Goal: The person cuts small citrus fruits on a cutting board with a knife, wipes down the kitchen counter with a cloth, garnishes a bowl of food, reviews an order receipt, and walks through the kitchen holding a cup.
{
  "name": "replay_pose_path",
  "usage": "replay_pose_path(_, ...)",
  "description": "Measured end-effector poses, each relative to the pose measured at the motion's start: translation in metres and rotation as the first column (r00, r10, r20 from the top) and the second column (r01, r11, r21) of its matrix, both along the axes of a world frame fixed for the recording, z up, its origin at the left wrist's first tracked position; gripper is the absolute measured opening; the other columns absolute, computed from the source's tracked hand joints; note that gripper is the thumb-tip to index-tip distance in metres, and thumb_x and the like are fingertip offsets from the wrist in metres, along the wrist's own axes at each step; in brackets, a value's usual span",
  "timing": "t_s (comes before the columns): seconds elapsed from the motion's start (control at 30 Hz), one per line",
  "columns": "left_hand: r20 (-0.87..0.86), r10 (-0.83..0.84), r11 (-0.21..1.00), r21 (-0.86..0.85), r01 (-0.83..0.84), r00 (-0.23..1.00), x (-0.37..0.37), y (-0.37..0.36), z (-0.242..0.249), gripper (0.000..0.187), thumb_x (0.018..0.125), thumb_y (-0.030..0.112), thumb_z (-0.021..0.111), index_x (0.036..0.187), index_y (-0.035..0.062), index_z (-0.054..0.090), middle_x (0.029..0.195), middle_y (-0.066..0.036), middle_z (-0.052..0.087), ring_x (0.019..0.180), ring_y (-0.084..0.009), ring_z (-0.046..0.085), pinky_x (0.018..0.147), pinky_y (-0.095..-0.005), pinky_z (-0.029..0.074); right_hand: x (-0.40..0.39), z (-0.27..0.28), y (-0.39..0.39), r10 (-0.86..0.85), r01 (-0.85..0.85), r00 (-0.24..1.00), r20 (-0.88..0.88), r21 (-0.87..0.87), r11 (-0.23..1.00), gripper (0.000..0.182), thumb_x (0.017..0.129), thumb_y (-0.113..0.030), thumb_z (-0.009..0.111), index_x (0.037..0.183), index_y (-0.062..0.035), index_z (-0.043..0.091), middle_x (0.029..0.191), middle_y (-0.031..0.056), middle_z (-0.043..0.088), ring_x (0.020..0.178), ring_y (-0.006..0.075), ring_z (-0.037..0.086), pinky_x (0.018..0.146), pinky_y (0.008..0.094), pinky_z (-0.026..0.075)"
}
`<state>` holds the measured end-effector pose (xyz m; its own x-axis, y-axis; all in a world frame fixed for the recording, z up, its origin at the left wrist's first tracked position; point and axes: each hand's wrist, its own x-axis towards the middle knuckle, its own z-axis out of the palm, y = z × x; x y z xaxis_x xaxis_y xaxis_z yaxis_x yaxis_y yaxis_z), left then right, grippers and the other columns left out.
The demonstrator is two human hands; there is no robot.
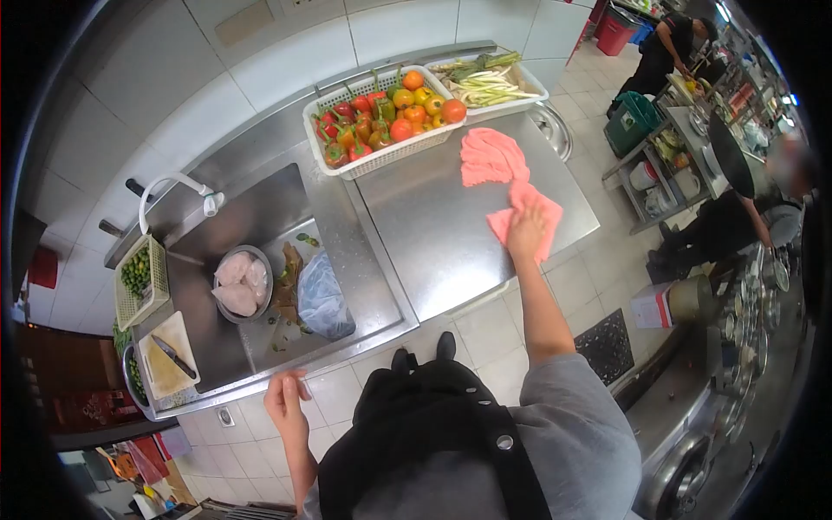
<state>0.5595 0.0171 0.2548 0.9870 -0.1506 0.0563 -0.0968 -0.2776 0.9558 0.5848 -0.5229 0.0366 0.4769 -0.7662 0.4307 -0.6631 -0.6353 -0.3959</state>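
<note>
My right hand presses on a pink cloth that lies bunched and twisted on the steel counter, near its right edge. The cloth spreads out under the palm and reaches up toward the crates. My left hand hangs in the air by the front edge of the sink, fingers loosely curled, thumb apart, with nothing visible in it. Behind the cloth stands a white crate of tomatoes and peppers, and beside it a white tray of green onions.
In the sink are a metal bowl of pale raw meat and a blue plastic bag. At left, a knife lies on a cutting board beside a basket of green produce. Two other people work at right.
</note>
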Motion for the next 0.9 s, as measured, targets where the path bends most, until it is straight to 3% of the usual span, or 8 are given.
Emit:
replay_pose_path(0.1,-0.077,0.122,0.991,-0.045,-0.126,0.990,-0.008,-0.006,-0.028,0.028,0.102,0.021,0.051,0.093,-0.0007,0.065,0.068,-0.001,0.053,0.060,-0.0071,0.047,0.057,-0.0222,0.036,0.020,-0.011,0.037,-0.058,0.048,0.992,-0.108,-0.090,0.995,0.051,0.096,-0.025,0.052,0.141,-0.0018,0.048,0.146,0.0245,0.045,0.141,0.0399,0.034,0.118,0.0512,0.021)
replay_pose_path(0.17,-0.121,0.180,0.978,-0.088,-0.191,0.976,-0.010,-0.022,-0.033,0.026,0.102,0.019,0.051,0.093,-0.0006,0.066,0.070,0.000,0.054,0.061,-0.0067,0.047,0.057,-0.0222,0.037,0.052,-0.022,0.089,0.302,-0.313,0.943,0.136,0.065,0.948,0.051,0.095,-0.025,0.052,0.142,-0.0052,0.048,0.150,0.0216,0.042,0.143,0.0400,0.032,0.118,0.0512,0.022)
replay_pose_path(0.4,-0.131,-0.174,0.979,-0.134,0.156,0.976,-0.008,-0.095,-0.015,0.016,0.100,0.011,0.056,0.098,-0.0009,0.067,0.073,0.000,0.059,0.065,-0.0056,0.051,0.060,-0.0209,0.040,0.153,0.005,0.140,0.687,-0.693,0.708,-0.161,0.027,0.720,0.053,0.092,-0.021,0.052,0.144,-0.0119,0.047,0.152,0.0126,0.042,0.142,0.0356,0.035,0.118,0.0479,0.023)
replay_pose_path(0.53,-0.148,-0.274,0.957,-0.143,0.254,0.950,0.007,-0.086,-0.018,0.017,0.100,0.012,0.056,0.099,-0.0007,0.068,0.071,0.001,0.058,0.066,-0.0052,0.052,0.061,-0.0207,0.039,0.035,-0.002,0.178,0.884,-0.883,0.468,0.000,0.025,0.468,0.050,0.088,-0.009,0.052,0.138,-0.0132,0.053,0.148,0.0118,0.046,0.137,0.0291,0.042,0.115,0.0443,0.030)
replay_pose_path(0.6,-0.152,-0.230,0.969,-0.133,0.210,0.961,0.017,-0.075,-0.028,0.018,0.100,0.013,0.056,0.099,-0.0004,0.068,0.071,0.001,0.057,0.065,-0.0051,0.051,0.060,-0.0208,0.039,-0.027,0.032,0.179,0.899,-0.886,0.416,0.139,0.282,0.367,0.049,0.086,-0.005,0.054,0.135,-0.0120,0.056,0.145,0.0123,0.049,0.135,0.0308,0.044,0.113,0.0453,0.031)
replay_pose_path(0.73,-0.112,-0.229,0.964,-0.166,0.209,0.967,0.043,-0.073,-0.033,0.020,0.101,0.014,0.054,0.098,-0.0006,0.067,0.070,0.001,0.056,0.064,-0.0052,0.050,0.059,-0.0209,0.038,-0.051,0.056,0.144,0.775,-0.827,0.531,0.343,0.408,0.386,0.050,0.083,-0.001,0.056,0.132,-0.0092,0.057,0.141,0.0152,0.052,0.133,0.0338,0.045,0.112,0.0445,0.032)
replay_pose_path(0.83,-0.107,-0.284,0.949,-0.173,0.263,0.953,0.059,-0.088,-0.030,0.020,0.102,0.016,0.054,0.099,-0.0003,0.067,0.069,0.001,0.055,0.063,-0.0053,0.049,0.058,-0.0213,0.037,-0.048,0.126,0.137,0.606,-0.706,0.707,0.366,0.306,0.639,0.047,0.090,-0.014,0.058,0.136,-0.0124,0.056,0.147,0.0186,0.045,0.137,0.0375,0.040,0.116,0.0510,0.026)
replay_pose_path(0.9,-0.081,-0.355,0.928,-0.156,0.339,0.932,0.071,-0.106,-0.034,0.020,0.101,0.016,0.055,0.100,0.0004,0.067,0.070,0.001,0.057,0.064,-0.0056,0.051,0.058,-0.0217,0.039,-0.040,0.139,0.149,0.626,-0.606,0.771,-0.121,0.167,0.778,0.049,0.095,-0.033,0.058,0.142,-0.0196,0.052,0.154,0.0215,0.034,0.144,0.0400,0.029,0.118,0.0590,0.015)
